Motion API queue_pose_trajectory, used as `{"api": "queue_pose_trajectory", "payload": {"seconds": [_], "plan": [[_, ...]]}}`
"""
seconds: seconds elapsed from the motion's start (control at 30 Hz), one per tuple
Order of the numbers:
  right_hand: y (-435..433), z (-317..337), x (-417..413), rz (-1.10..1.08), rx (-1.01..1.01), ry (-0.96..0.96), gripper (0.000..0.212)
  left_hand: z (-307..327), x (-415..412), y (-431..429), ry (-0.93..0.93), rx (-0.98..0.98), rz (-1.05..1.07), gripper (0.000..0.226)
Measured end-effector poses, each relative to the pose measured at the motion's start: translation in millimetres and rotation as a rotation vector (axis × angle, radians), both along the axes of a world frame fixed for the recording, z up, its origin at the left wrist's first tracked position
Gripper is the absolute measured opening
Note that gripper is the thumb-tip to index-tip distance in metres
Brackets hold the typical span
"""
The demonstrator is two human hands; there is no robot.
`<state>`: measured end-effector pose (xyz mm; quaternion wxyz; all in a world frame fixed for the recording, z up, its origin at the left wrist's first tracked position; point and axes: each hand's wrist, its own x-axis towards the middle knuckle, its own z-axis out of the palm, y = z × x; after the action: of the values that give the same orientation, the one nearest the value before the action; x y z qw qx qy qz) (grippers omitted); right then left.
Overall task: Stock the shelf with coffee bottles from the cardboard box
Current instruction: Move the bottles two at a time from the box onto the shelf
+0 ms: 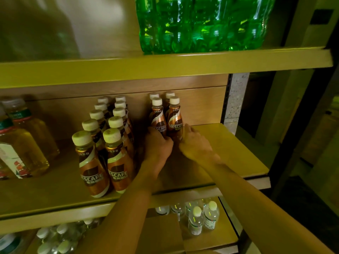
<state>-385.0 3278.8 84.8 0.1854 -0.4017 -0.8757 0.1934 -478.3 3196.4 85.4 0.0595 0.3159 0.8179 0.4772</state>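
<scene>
Both hands are on the middle shelf point(229, 140), working a small cluster of four coffee bottles near the back wall, toward the right end. The left hand point(159, 143) is wrapped around the base of the front-left bottle point(158, 118), fingers curled on it. The right hand point(195, 142) is pressed against the lower side of the front-right bottle point(175, 119), fingers closed round it from the right. Those two bottles stand upright, touching each other, with two more right behind them where only the white caps really show.

Just to the left there's a bigger block of coffee bottles point(110, 143), two columns running from the shelf's front edge back to the wall, all upright with white caps and brown-gold labels. A gap separates that block from the four the person is handling.

Further left on the same shelf are some yellowish tea bottles point(27, 140), pretty blurry. The upper shelf point(165, 66) carries a shrink-wrapped pack of green bottles point(201, 24) near its right end. The lower shelf point(225, 239) has small clear water bottles point(203, 219). The cardboard box isn't anywhere in the shot.
</scene>
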Motion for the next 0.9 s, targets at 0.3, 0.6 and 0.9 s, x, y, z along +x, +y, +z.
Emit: {"api": "queue_pose_trajectory", "payload": {"seconds": [0.3,0.6,0.9], "plan": [[-53.3,-4.9,76.1,-0.044,0.185,-0.086,0.055,-4.0,48.5,-63.8,0.399,-0.256,-0.123,0.05],[-139.0,-21.0,146.4,-0.044,0.299,0.002,0.04,-37.9,108.6,-145.6,0.603,-0.331,-0.242,0.045],[-214.1,-85.0,164.0,-0.006,0.224,0.026,0.044,-99.2,127.4,-220.2,0.571,-0.265,-0.296,0.051]]}}
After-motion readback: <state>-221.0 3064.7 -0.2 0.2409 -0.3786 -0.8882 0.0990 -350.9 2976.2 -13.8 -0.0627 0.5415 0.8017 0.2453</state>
